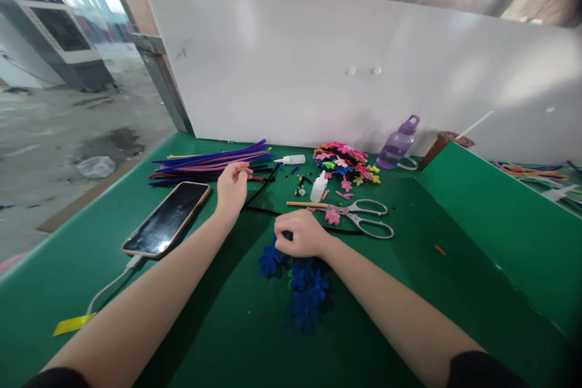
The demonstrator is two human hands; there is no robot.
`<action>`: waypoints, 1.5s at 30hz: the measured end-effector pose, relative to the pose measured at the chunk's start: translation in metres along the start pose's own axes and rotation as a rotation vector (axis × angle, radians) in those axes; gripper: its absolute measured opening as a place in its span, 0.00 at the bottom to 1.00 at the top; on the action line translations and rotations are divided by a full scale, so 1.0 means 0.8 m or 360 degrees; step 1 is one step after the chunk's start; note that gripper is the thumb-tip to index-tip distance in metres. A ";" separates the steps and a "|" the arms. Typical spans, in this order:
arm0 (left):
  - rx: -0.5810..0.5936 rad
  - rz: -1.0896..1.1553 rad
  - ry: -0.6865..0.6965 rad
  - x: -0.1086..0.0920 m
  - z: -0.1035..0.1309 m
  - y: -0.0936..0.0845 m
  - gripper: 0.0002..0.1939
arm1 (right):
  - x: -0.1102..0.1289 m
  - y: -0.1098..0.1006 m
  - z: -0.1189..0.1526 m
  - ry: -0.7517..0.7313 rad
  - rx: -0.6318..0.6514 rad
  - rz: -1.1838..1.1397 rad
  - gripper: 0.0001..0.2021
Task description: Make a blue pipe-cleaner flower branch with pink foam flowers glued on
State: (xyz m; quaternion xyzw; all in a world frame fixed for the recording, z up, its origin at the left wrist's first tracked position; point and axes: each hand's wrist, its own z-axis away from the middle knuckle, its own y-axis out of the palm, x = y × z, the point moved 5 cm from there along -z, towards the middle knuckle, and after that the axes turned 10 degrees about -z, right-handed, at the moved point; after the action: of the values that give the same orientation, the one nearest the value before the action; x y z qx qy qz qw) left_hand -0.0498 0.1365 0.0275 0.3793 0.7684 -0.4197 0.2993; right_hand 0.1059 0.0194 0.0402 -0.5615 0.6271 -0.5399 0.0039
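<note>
Head view: fuzzy blue pipe-cleaner flowers (304, 288) lie clustered at lower centre on the smooth green table (227, 327). The right hand (301, 234), curled nearly closed, pinches at the topmost flower. The left hand (233, 187), fingers loosely bent, touches the ends of long purple and pink pipe cleaners (211, 163) at centre left. A translucent purple bottle (399, 143) stands at upper right; its contents cannot be told.

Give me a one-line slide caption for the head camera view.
Left hand reaches pipe cleaners; right hand rests on blue pipe-cleaner flowers, on a green table.
</note>
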 end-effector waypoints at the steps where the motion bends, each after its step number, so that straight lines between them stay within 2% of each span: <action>1: 0.0035 -0.0253 0.0090 0.001 -0.003 -0.001 0.14 | 0.002 0.003 0.000 -0.0044 0.0029 0.0096 0.07; 6: 0.0125 -0.0607 0.0244 0.011 -0.009 -0.006 0.13 | 0.006 0.007 0.001 -0.0190 -0.0007 0.0382 0.04; 11: 0.0262 -0.1040 0.0408 0.023 -0.004 0.005 0.24 | 0.007 -0.003 0.002 -0.0181 -0.0272 0.0417 0.06; 14: 0.0393 -0.1281 0.0417 0.036 -0.002 0.015 0.27 | 0.007 -0.001 0.002 -0.0150 -0.0285 0.0399 0.07; 17: 0.0437 -0.1325 0.0409 0.044 -0.002 0.020 0.28 | 0.011 0.003 0.001 -0.0156 -0.0252 0.0385 0.08; 22: 0.0401 -0.1341 0.0422 0.044 -0.005 0.021 0.27 | 0.010 0.003 0.001 -0.0106 -0.0284 0.0330 0.08; 34: 0.0262 -0.1427 0.0361 0.016 -0.009 0.018 0.24 | 0.004 -0.004 0.004 0.0028 -0.0389 0.0206 0.10; 39: 0.0197 -0.1486 0.0306 0.018 -0.009 0.020 0.25 | 0.002 -0.015 0.007 0.0081 -0.0566 0.0121 0.13; 45: 0.0240 -0.1566 0.0322 0.023 -0.013 0.024 0.25 | -0.011 -0.020 0.006 0.0228 -0.0656 0.0037 0.15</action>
State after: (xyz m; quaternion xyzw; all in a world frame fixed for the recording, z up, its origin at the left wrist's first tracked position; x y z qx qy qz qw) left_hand -0.0452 0.1587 0.0105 0.0316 0.8488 -0.5265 -0.0380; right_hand 0.1233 0.0257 0.0435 -0.5033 0.7293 -0.4387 -0.1495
